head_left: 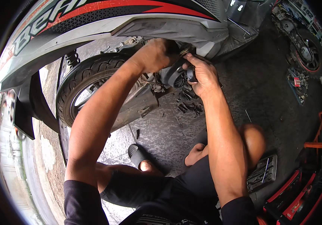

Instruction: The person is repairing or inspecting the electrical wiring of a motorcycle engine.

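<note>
Black rounded part (192, 74) within right grip (205, 76), fingers curled round it; left grip (156, 55) shadowed, cannot tell whether pinching.

I'm standing in a motorbike repair workshop: a white, red and black plastic-panelled scooter (168, 28) is looming here, a black-tyred wheel (319, 50) with a grey metal engine (287, 25) is resting off right, and a dark rectangular tray (275, 165) of metal tools (257, 176) is lying on the scuffed grey tiled floor (157, 131).

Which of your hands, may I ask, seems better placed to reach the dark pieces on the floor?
Probably the right hand: in this view it appears nearer the dark pieces, while the left hand is farther up, by the scooter's grey side panel.
</note>
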`<action>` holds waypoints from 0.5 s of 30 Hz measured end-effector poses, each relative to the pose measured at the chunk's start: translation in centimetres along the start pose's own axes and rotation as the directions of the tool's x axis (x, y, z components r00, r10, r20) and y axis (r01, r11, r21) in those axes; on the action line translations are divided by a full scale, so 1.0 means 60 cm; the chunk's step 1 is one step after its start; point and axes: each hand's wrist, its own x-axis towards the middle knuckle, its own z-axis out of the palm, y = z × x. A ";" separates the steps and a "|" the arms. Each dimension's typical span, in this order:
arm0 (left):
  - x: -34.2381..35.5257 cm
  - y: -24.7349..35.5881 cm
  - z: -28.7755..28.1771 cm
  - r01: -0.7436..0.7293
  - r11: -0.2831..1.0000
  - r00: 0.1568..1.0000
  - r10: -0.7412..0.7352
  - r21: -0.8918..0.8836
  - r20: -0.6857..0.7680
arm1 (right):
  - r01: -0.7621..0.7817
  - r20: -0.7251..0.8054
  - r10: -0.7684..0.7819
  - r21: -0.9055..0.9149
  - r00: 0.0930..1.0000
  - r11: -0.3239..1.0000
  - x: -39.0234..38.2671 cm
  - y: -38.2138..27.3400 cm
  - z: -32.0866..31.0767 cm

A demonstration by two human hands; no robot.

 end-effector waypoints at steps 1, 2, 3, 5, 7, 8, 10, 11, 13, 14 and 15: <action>0.000 -0.006 -0.007 0.014 0.992 0.997 -0.006 -0.123 0.070 | 0.006 0.000 -0.006 -0.007 1.000 1.000 0.001 0.002 0.002; 0.002 -0.010 -0.014 0.037 0.970 0.990 -0.003 -0.242 0.140 | 0.002 0.001 -0.002 -0.003 1.000 1.000 0.001 0.004 0.005; 0.010 -0.004 -0.023 0.163 0.982 0.958 -0.132 -0.100 0.256 | 0.015 -0.006 -0.015 -0.008 1.000 1.000 0.001 0.005 0.007; 0.013 0.016 -0.030 0.236 0.960 0.944 -0.189 -0.153 0.271 | 0.027 -0.013 -0.027 -0.012 1.000 1.000 0.003 0.001 0.006; 0.012 0.021 -0.030 0.306 0.931 0.927 -0.242 -0.201 0.288 | 0.094 0.043 -0.086 -0.248 0.995 0.964 0.003 -0.007 0.004; 0.012 0.018 -0.028 0.291 0.931 0.933 -0.224 -0.222 0.283 | 0.094 0.042 -0.086 -0.245 0.995 0.965 0.005 -0.011 0.005; 0.008 0.016 -0.028 0.283 0.929 0.937 -0.214 -0.237 0.278 | 0.118 0.048 -0.109 -0.513 0.993 0.850 0.003 -0.020 0.015; 0.007 0.015 -0.027 0.241 0.943 0.947 -0.177 -0.229 0.268 | 0.117 0.052 -0.105 -0.510 0.993 0.852 0.005 -0.018 0.016; 0.009 0.011 -0.020 0.194 0.955 0.957 -0.135 -0.224 0.256 | 0.123 0.088 -0.096 -0.398 0.991 0.909 0.008 -0.018 0.012; 0.009 0.004 -0.013 0.136 0.971 0.972 -0.092 -0.197 0.218 | 0.124 0.090 -0.096 -0.398 0.991 0.909 0.010 -0.016 0.008; 0.010 0.011 -0.014 0.078 0.983 0.982 -0.047 -0.168 0.183 | 0.110 0.103 -0.080 -0.331 0.992 0.937 0.012 -0.014 0.001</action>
